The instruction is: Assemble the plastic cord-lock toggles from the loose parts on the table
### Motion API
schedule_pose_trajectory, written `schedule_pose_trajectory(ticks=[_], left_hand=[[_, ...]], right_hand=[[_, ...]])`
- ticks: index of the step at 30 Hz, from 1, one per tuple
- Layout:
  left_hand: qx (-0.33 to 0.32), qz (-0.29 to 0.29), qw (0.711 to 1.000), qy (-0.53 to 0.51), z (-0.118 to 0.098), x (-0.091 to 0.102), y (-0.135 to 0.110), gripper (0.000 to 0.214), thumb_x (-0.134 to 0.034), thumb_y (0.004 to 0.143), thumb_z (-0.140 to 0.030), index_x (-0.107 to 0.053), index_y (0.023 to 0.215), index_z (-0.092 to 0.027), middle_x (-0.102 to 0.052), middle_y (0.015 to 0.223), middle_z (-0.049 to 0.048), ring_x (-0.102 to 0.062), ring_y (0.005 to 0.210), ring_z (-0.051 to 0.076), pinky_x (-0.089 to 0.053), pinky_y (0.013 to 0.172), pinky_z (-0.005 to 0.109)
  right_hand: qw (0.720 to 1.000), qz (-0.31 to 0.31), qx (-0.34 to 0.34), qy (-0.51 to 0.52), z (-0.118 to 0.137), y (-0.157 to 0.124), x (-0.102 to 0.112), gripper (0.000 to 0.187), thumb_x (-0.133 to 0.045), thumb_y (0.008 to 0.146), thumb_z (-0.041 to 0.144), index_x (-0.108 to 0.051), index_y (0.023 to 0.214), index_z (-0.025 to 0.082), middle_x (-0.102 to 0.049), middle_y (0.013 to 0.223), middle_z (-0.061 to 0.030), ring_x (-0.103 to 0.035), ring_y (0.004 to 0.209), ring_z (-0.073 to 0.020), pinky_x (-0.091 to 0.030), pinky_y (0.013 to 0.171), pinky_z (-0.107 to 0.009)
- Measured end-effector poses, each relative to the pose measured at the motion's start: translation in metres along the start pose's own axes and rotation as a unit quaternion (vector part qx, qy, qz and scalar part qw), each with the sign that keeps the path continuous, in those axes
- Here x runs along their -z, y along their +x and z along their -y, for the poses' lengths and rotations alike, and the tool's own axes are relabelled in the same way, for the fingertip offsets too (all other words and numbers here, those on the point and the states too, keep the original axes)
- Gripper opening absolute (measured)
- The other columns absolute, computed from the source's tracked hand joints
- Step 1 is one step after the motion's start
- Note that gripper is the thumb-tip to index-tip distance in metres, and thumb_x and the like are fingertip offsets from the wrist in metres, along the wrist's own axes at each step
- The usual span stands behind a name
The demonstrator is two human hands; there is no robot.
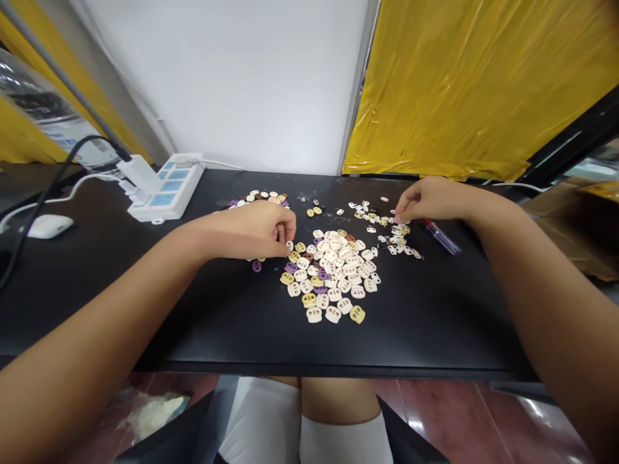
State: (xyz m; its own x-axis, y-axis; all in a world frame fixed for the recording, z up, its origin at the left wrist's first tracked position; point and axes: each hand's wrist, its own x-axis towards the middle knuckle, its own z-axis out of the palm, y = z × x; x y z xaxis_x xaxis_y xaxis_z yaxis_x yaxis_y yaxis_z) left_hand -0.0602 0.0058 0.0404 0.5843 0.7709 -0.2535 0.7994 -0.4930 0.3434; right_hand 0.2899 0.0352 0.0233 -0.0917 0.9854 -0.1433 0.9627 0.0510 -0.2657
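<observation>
A heap of two-hole cord locks (344, 285), mostly white with some yellow, purple and brown, lies on the black table (227, 322). At its upper left edge is my left hand (251, 229), fingers curled, with a white cord lock (289, 245) at the thumb and fingertips. Behind and partly under this hand is a second, mixed-colour pile (261, 196). My right hand (425, 201) reaches down over a scatter of smaller white and yellow pieces (399, 241). Its thumb and fingers come together in a pinch; whatever they hold is too small to make out.
A pen-like purple and red item (442, 236) lies beside the right hand. At the left stand a white power strip (167, 190) with plugs and cables, a white mouse (48, 225) and a large clear bottle (53, 109). A white panel (232, 84) rises behind the table.
</observation>
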Motion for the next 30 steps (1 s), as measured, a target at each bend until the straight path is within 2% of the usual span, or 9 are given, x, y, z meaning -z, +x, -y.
schedule_pose_trajectory(ticks=[6, 9, 12, 15, 18, 22, 24, 26, 30], left_hand=[[-0.004, 0.017, 1.000, -0.023, -0.004, 0.000, 0.000, 0.007, -0.063, 0.078, -0.027, -0.062, 0.083, -0.021, -0.069, 0.072, 0.0001, -0.063, 0.059, 0.015, -0.041, 0.054, 0.026], [0.002, 0.001, 0.999, -0.054, -0.003, 0.001, 0.001, 0.007, -0.064, 0.077, -0.025, -0.063, 0.083, -0.021, -0.069, 0.070, -0.0002, -0.063, 0.059, 0.015, -0.042, 0.053, 0.026], [-0.015, -0.033, 0.994, -0.105, -0.002, 0.002, 0.001, 0.012, -0.065, 0.078, -0.024, -0.066, 0.089, -0.020, -0.070, 0.075, 0.0003, -0.063, 0.065, 0.014, -0.045, 0.057, 0.025], [-0.049, -0.073, 0.984, -0.152, -0.003, 0.002, 0.002, 0.016, -0.064, 0.080, -0.023, -0.070, 0.094, -0.019, -0.071, 0.080, 0.0013, -0.063, 0.071, 0.014, -0.047, 0.062, 0.025], [-0.074, -0.109, 0.972, -0.194, -0.008, 0.000, 0.004, 0.019, -0.061, 0.082, -0.021, -0.074, 0.095, -0.018, -0.073, 0.085, 0.0031, -0.066, 0.077, 0.014, -0.050, 0.068, 0.025], [-0.072, -0.121, 0.949, -0.283, -0.013, -0.008, 0.009, 0.019, -0.063, 0.080, -0.020, -0.077, 0.092, -0.016, -0.077, 0.087, 0.0057, -0.070, 0.077, 0.015, -0.056, 0.073, 0.027], [-0.079, -0.129, 0.940, -0.307, -0.012, -0.013, 0.012, 0.020, -0.066, 0.078, -0.019, -0.078, 0.093, -0.017, -0.078, 0.086, 0.0055, -0.072, 0.079, 0.016, -0.058, 0.076, 0.029], [-0.086, -0.144, 0.930, -0.327, -0.010, -0.017, 0.015, 0.021, -0.070, 0.075, -0.019, -0.078, 0.095, -0.018, -0.079, 0.087, 0.0052, -0.074, 0.083, 0.017, -0.060, 0.081, 0.030], [-0.074, -0.178, 0.905, -0.378, -0.009, -0.021, 0.019, 0.023, -0.078, 0.069, -0.018, -0.073, 0.091, -0.016, -0.078, 0.087, 0.0065, -0.076, 0.085, 0.019, -0.061, 0.084, 0.033]], right_hand=[[0.999, 0.023, -0.012, 0.020, 0.000, 0.005, -0.003, 0.009, -0.072, 0.073, 0.018, -0.078, 0.068, 0.024, -0.080, 0.082, -0.0023, -0.067, 0.072, -0.0210, -0.049, 0.065, -0.032], [0.999, 0.024, -0.021, 0.013, 0.000, 0.006, -0.004, 0.009, -0.075, 0.075, 0.021, -0.074, 0.066, 0.022, -0.076, 0.074, -0.0027, -0.063, 0.064, -0.0194, -0.046, 0.060, -0.032], [0.999, -0.012, -0.019, 0.031, 0.002, 0.006, -0.004, 0.008, -0.075, 0.076, 0.019, -0.073, 0.069, 0.021, -0.073, 0.070, -0.0036, -0.063, 0.064, -0.0199, -0.048, 0.063, -0.034], [0.992, -0.080, -0.011, 0.099, 0.011, 0.002, -0.005, 0.004, -0.071, 0.080, 0.018, -0.074, 0.080, 0.020, -0.076, 0.080, -0.0063, -0.066, 0.073, -0.0216, -0.052, 0.071, -0.036], [0.972, -0.122, 0.023, 0.197, 0.027, -0.004, -0.010, 0.006, -0.073, 0.082, 0.025, -0.077, 0.086, 0.021, -0.077, 0.086, -0.0069, -0.067, 0.079, -0.0221, -0.054, 0.077, -0.037], [0.923, -0.102, 0.136, 0.346, 0.061, -0.014, -0.027, 0.013, -0.081, 0.078, 0.033, -0.075, 0.079, 0.021, -0.074, 0.079, -0.0050, -0.065, 0.072, -0.0182, -0.054, 0.073, -0.036], [0.887, -0.084, 0.199, 0.407, 0.077, -0.020, -0.037, 0.017, -0.083, 0.077, 0.036, -0.074, 0.079, 0.021, -0.073, 0.076, -0.0040, -0.063, 0.069, -0.0158, -0.053, 0.069, -0.033], [0.861, -0.046, 0.232, 0.450, 0.090, -0.026, -0.044, 0.022, -0.082, 0.079, 0.040, -0.073, 0.082, 0.020, -0.073, 0.076, -0.0035, -0.062, 0.065, -0.0137, -0.053, 0.063, -0.031], [0.846, 0.010, 0.233, 0.480, 0.101, -0.034, -0.050, 0.027, -0.083, 0.080, 0.045, -0.073, 0.086, 0.020, -0.067, 0.063, 0.0001, -0.059, 0.055, -0.0119, -0.049, 0.053, -0.027]])
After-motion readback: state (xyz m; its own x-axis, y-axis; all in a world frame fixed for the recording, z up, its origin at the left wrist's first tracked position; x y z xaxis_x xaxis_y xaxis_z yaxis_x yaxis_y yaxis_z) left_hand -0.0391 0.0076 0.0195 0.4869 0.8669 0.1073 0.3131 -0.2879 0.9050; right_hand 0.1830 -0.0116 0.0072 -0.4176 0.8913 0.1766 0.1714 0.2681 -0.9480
